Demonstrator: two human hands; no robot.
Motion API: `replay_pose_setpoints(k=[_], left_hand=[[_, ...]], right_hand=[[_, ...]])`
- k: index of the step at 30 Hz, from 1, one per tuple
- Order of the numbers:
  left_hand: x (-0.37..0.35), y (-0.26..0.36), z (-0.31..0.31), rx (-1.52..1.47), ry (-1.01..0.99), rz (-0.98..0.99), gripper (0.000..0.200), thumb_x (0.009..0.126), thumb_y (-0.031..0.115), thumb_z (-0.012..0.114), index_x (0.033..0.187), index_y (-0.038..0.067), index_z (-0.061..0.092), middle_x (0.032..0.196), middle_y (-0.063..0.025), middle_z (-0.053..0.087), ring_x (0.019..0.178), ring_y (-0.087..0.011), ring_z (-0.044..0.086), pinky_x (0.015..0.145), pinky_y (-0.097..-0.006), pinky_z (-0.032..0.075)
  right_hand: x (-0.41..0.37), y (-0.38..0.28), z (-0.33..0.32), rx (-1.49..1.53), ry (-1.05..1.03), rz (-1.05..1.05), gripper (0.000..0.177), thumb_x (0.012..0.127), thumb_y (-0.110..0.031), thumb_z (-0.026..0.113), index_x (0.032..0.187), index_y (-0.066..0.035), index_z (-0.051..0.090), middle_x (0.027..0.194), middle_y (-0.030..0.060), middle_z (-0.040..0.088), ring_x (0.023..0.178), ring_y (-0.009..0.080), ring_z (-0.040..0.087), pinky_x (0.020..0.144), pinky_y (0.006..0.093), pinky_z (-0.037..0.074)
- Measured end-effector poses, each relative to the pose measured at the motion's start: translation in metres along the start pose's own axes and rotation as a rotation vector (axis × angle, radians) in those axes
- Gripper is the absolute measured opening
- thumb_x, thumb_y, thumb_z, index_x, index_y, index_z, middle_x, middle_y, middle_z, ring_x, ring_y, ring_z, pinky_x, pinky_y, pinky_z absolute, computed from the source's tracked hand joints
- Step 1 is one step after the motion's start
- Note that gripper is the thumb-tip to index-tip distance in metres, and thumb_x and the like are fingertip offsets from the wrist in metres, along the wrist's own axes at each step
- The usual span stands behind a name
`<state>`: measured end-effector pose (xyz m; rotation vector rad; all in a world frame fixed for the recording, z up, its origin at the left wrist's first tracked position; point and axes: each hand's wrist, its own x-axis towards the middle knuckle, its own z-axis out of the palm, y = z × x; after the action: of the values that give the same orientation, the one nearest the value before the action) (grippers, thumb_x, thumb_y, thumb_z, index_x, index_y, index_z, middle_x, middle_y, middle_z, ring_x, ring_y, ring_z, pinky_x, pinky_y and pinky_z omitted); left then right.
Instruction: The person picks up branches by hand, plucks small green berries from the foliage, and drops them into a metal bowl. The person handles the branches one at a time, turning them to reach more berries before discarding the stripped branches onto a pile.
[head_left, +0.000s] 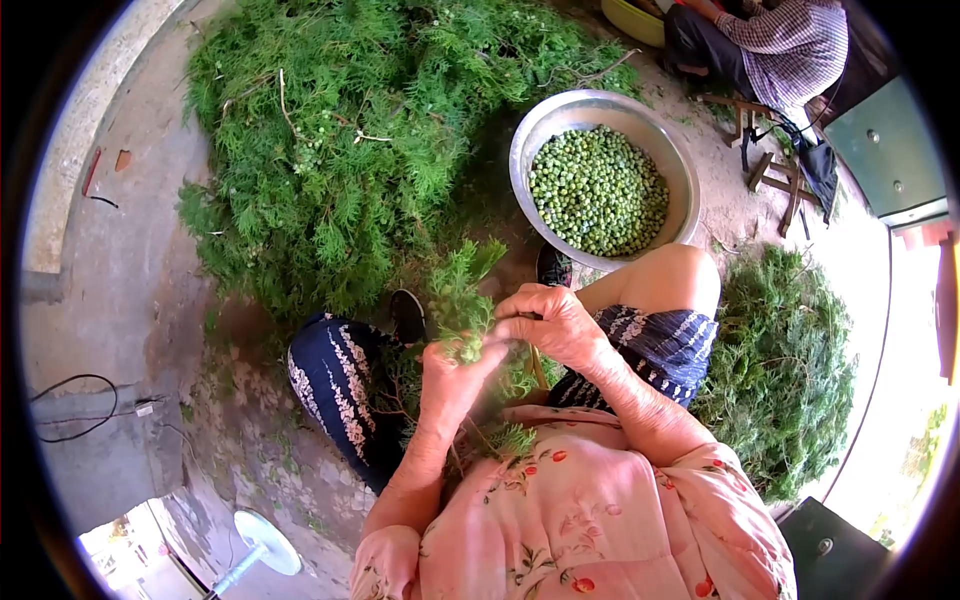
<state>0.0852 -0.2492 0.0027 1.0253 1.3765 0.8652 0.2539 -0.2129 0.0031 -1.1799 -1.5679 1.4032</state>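
Observation:
In front of my lap, my left hand (452, 378) is closed around a leafy evergreen sprig (465, 290), whose green tips rise above my fingers. More of the greenery trails down between my forearms. My right hand (556, 328) meets the sprig from the right, fingers pinched together at its edge. Whatever sits between those fingertips is too small and blurred to name. Just beyond my right knee stands a wide metal basin (688, 185), partly filled with small round green cones (598, 190).
A large heap of cut evergreen branches (330, 130) lies ahead and left; another pile (780, 370) is at my right. At the upper right sits another person (790, 50) near a yellow basin (635, 22) and wooden stools (780, 185). A black cable (75, 378) lies at left.

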Motion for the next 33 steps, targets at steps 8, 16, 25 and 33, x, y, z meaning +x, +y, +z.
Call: replay_pose_setpoints(k=[8,16,25,33], left_hand=[[-0.004,0.008,-0.002,-0.191,0.053,-0.062,0.011,0.069,0.003,0.070,0.080,0.004,0.066,0.069,0.0011,0.061,0.056,-0.0048,0.050,0.047,-0.0186,0.033],[-0.003,0.004,-0.007,-0.145,-0.027,-0.070,0.012,0.070,0.005,0.071,0.082,0.003,0.067,0.068,0.0012,0.061,0.054,-0.0042,0.046,0.049,-0.0194,0.033],[-0.003,0.006,-0.005,-0.213,-0.016,-0.075,0.013,0.070,0.004,0.070,0.083,0.005,0.065,0.070,0.0018,0.060,0.057,-0.0049,0.049,0.050,-0.0191,0.036],[-0.001,0.004,-0.009,-0.315,0.099,-0.150,0.019,0.073,0.002,0.069,0.089,0.008,0.061,0.081,-0.0025,0.063,0.072,-0.0125,0.060,0.063,-0.0275,0.051]], right_hand=[[0.006,0.006,-0.013,0.928,0.186,0.314,0.010,0.083,-0.011,0.063,0.089,-0.006,0.058,0.072,-0.0005,0.057,0.053,0.0051,0.046,0.042,0.0186,0.033],[0.007,0.026,-0.026,0.250,-0.211,0.180,0.031,0.083,-0.023,0.065,0.104,0.000,0.062,0.080,-0.0002,0.058,0.068,0.0064,0.049,0.062,0.0217,0.041],[0.005,0.017,-0.015,0.273,0.104,0.320,0.014,0.087,-0.016,0.059,0.092,-0.004,0.063,0.063,-0.0025,0.055,0.049,0.0038,0.042,0.043,0.0186,0.032],[-0.007,0.009,-0.015,0.931,0.025,0.289,0.015,0.082,-0.014,0.064,0.092,-0.003,0.060,0.077,0.0057,0.058,0.056,0.0079,0.049,0.043,0.0181,0.034]])
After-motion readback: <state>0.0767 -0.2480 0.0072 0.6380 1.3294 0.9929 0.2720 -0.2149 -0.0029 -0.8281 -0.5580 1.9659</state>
